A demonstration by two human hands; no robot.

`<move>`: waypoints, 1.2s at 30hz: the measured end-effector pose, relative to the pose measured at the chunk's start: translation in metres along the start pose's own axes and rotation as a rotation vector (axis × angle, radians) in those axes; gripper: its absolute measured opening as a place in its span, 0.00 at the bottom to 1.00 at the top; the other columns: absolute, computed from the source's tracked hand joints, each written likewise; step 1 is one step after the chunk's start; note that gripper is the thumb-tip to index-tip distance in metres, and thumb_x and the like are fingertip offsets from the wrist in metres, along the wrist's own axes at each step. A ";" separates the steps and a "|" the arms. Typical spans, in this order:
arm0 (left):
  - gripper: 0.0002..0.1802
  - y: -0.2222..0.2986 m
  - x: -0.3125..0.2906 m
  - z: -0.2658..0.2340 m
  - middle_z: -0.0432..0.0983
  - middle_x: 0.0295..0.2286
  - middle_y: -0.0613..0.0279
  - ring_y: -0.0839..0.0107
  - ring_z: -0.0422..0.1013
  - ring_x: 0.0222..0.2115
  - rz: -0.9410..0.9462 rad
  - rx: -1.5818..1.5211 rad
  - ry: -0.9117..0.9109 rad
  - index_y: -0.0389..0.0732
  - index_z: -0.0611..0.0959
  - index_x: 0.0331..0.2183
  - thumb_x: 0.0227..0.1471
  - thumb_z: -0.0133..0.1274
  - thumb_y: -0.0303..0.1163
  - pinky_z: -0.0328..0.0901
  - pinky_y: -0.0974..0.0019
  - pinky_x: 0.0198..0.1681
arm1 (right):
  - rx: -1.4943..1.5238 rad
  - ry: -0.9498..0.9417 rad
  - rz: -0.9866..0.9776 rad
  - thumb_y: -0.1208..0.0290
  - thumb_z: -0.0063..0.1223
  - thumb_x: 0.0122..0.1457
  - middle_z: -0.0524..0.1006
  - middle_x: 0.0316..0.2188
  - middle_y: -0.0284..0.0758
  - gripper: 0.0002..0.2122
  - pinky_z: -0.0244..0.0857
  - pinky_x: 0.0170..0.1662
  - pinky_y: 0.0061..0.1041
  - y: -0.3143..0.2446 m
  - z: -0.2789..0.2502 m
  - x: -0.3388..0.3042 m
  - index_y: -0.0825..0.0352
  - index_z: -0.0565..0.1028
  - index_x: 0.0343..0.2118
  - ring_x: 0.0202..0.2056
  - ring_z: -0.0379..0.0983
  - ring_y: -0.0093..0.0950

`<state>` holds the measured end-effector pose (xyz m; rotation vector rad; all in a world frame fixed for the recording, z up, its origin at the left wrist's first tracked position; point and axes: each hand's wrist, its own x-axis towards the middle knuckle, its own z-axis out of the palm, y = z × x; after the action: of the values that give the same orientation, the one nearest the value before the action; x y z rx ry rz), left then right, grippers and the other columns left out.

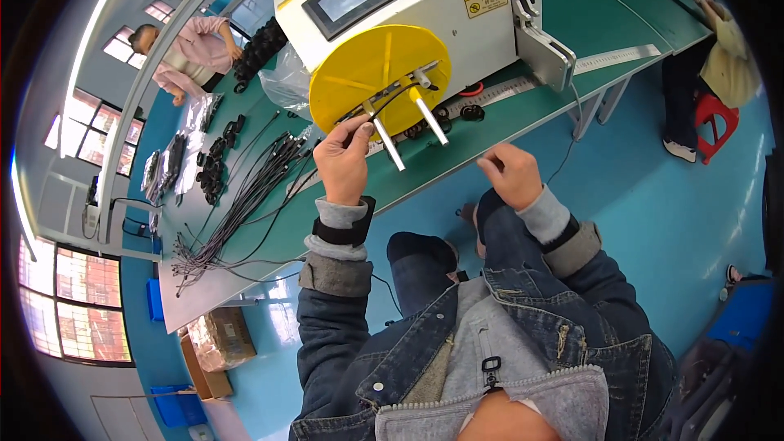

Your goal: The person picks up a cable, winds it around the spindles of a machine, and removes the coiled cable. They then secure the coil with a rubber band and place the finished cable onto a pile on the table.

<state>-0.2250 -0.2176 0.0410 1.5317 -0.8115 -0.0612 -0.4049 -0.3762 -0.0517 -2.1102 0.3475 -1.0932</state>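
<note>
Cable, thin and black (395, 97), crosses the round yellow disc (347, 73) beside two silver metal rods (387, 140) — pinched in the left hand (343, 165), best kept snug and unkinked. The right hand (514, 177) hangs half-curled — whether empty, I cannot tell.

Machine (482, 45) on table (616, 24), disc (343, 73) on its front; cable bundle (271, 157) left of machine; stool (719, 126) right of table.

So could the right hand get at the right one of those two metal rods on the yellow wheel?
Probably yes: the right hand seems to hold nothing, and I see nothing between it and the right metal rod on the yellow wheel.
</note>
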 end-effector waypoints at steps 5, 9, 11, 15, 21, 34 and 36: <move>0.08 -0.001 -0.008 -0.007 0.72 0.21 0.68 0.84 0.61 0.18 -0.036 0.002 0.049 0.32 0.80 0.33 0.47 0.52 0.23 0.57 0.80 0.21 | 0.045 -0.145 0.126 0.74 0.54 0.46 0.71 0.16 0.37 0.05 0.60 0.21 0.24 0.010 -0.016 -0.038 0.70 0.72 0.21 0.17 0.67 0.28; 0.08 0.010 -0.012 -0.012 0.73 0.21 0.67 0.83 0.63 0.19 0.120 0.124 0.050 0.32 0.80 0.33 0.47 0.52 0.23 0.59 0.80 0.22 | 0.083 -0.228 0.238 0.75 0.54 0.47 0.71 0.15 0.37 0.05 0.59 0.21 0.22 0.007 -0.019 -0.046 0.71 0.72 0.22 0.17 0.67 0.24; 0.09 0.014 -0.015 -0.014 0.73 0.21 0.66 0.83 0.63 0.18 0.204 0.190 0.046 0.32 0.80 0.34 0.47 0.52 0.23 0.59 0.80 0.22 | 0.104 -0.250 0.248 0.75 0.54 0.47 0.71 0.15 0.36 0.05 0.59 0.21 0.21 0.004 -0.019 -0.046 0.71 0.73 0.22 0.17 0.66 0.22; 0.09 0.018 -0.023 -0.014 0.71 0.20 0.63 0.78 0.65 0.21 0.247 0.303 0.047 0.33 0.79 0.33 0.45 0.54 0.23 0.61 0.76 0.24 | 0.144 -0.289 0.282 0.75 0.54 0.48 0.71 0.15 0.35 0.05 0.59 0.21 0.20 0.002 -0.013 -0.050 0.72 0.73 0.22 0.17 0.65 0.20; 0.09 0.024 -0.034 -0.010 0.72 0.21 0.61 0.78 0.66 0.21 0.269 0.324 0.062 0.33 0.80 0.33 0.45 0.54 0.23 0.61 0.76 0.25 | 0.152 -0.336 0.299 0.74 0.53 0.48 0.71 0.15 0.34 0.05 0.59 0.21 0.20 0.004 -0.005 -0.048 0.72 0.73 0.23 0.17 0.65 0.19; 0.09 0.016 -0.047 0.018 0.73 0.24 0.58 0.74 0.68 0.23 0.263 0.159 0.147 0.33 0.80 0.32 0.44 0.56 0.23 0.63 0.75 0.27 | 0.235 -0.379 0.350 0.75 0.52 0.49 0.71 0.15 0.32 0.06 0.59 0.21 0.18 -0.002 -0.002 -0.032 0.72 0.73 0.23 0.18 0.65 0.18; 0.08 0.023 -0.043 0.027 0.73 0.24 0.58 0.73 0.68 0.23 0.296 0.211 0.136 0.34 0.80 0.31 0.43 0.56 0.23 0.63 0.75 0.27 | 0.262 -0.365 0.357 0.75 0.52 0.49 0.71 0.15 0.31 0.06 0.59 0.21 0.18 -0.011 -0.007 -0.020 0.72 0.73 0.23 0.18 0.65 0.18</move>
<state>-0.2804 -0.2163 0.0393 1.5764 -0.9491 0.3520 -0.4229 -0.3610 -0.0529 -1.8724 0.3632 -0.5043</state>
